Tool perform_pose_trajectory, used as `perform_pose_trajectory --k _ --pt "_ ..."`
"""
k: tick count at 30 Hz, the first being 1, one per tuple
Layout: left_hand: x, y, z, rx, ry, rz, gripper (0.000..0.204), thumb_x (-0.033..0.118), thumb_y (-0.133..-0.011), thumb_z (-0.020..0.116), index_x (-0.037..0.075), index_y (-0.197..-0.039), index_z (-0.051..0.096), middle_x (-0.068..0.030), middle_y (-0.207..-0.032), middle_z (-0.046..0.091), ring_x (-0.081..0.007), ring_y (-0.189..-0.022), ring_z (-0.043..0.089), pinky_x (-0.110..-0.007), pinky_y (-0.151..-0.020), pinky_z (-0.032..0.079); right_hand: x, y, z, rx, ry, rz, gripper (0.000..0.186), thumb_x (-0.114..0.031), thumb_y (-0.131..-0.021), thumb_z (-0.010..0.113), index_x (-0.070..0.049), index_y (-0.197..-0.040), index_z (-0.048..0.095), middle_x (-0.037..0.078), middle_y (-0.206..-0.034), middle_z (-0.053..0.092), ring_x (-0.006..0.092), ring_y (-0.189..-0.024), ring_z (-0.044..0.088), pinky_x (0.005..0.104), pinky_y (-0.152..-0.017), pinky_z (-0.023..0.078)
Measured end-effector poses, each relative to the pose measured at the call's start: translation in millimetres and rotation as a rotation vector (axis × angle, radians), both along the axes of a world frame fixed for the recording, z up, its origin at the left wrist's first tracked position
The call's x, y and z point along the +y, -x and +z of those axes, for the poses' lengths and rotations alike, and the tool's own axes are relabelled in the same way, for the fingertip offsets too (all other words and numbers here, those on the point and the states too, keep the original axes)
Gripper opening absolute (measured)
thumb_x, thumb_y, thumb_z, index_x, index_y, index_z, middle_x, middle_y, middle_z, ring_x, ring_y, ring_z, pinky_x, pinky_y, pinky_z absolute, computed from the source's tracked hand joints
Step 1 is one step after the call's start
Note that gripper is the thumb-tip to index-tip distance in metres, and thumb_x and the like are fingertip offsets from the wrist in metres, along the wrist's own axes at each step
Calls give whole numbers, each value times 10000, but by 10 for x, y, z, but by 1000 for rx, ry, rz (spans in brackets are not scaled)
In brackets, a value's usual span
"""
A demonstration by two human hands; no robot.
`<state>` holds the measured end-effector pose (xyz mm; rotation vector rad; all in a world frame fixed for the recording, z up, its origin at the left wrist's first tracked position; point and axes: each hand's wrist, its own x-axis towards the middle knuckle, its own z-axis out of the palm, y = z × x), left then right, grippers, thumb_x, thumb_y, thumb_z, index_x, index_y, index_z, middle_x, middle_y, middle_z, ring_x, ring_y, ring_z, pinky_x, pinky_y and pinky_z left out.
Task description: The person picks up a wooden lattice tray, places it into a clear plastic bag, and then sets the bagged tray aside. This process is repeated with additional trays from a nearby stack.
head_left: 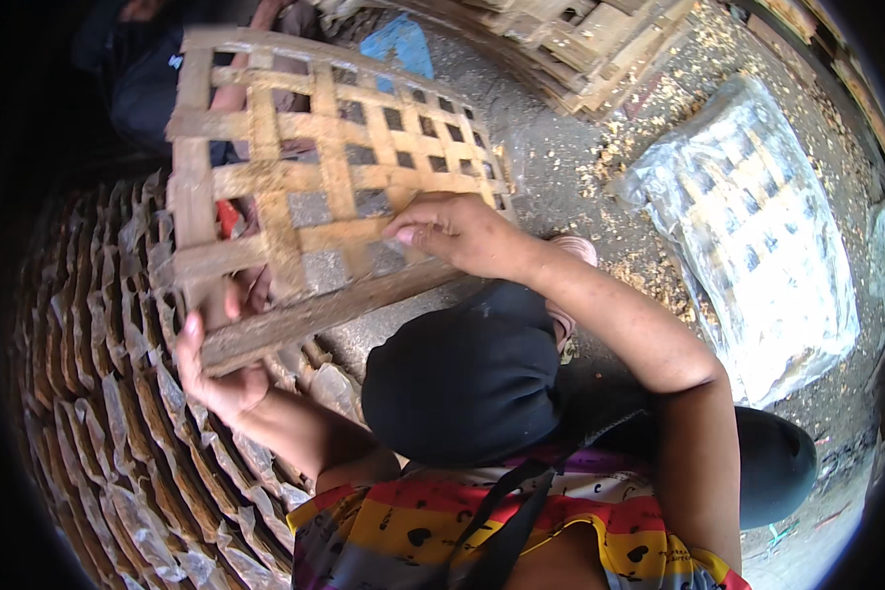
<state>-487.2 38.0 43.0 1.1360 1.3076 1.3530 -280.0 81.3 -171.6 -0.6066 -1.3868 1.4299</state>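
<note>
A woven lattice rack (280, 236) of flat wooden or bamboo strips stands tilted in front of me, with a thick wooden bar (315, 315) along its near edge. My left hand (221, 383) grips the rack's near left corner, thumb on the outer side and fingers around the bar. Over the near part of the lattice, my right hand (467, 234) is closed, with thumb and fingertips pressed together against the strips. Whatever lies between those fingertips, if anything, is too small to make out.
To the right lies a similar rack wrapped in clear plastic (747, 226). Stacked racks (570, 49) stand at the far side, near a blue piece (398, 44). Packed layers with plastic edges (118, 413) fill the left. Another person (147, 108) sits at far left. Pale crumbs litter the floor.
</note>
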Motion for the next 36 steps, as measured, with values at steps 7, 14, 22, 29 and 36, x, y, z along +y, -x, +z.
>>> perform_pose_trajectory --k 7,14,22,29,36 --pt "-12 460 299 0 -119 -300 708 330 -882 533 -73 -1394 255 -292 -1190 489 -439 -1341 291 -565 -1118 193 -98 -508 -251 -180 101 -395 319 -259 -950 613 -50 -1189 631 119 -1022 661 267 -961 638 361 -855 503" --pt "25 223 386 10 -211 -255 593 339 -893 551 -39 -1296 337 -251 -1106 517 -405 -1233 355 -541 -1041 252 -42 -684 -193 -239 -198 -742 689 -433 -912 624 -80 -1436 349 249 -1261 503 412 -1180 478 492 -985 404" --pt "263 -188 429 -74 -274 -438 471 350 -904 572 -1 -1185 431 -205 -1010 549 -366 -1110 428 -513 -952 319 -342 -1174 113 -123 -284 -664 387 -359 -1015 449 -27 -847 556 208 -647 558 415 -634 590 478 -589 465" --pt "543 -788 585 -210 -320 -720 377 359 -915 590 33 -1087 513 -165 -926 577 -332 -1001 492 -489 -875 378 -860 -2315 662 -287 -244 -848 470 -415 -1030 401 -22 -829 560 192 -641 570 386 -632 609 465 -616 484" --pt "641 -1716 993 -301 -299 -1181 310 369 -925 608 66 -990 595 -125 -843 606 -298 -893 556 -464 -798 437 -1902 -3393 1416 -449 -156 -1361 512 -490 -1009 449 -39 -904 666 74 -670 619 166 -635 605 365 -650 504"
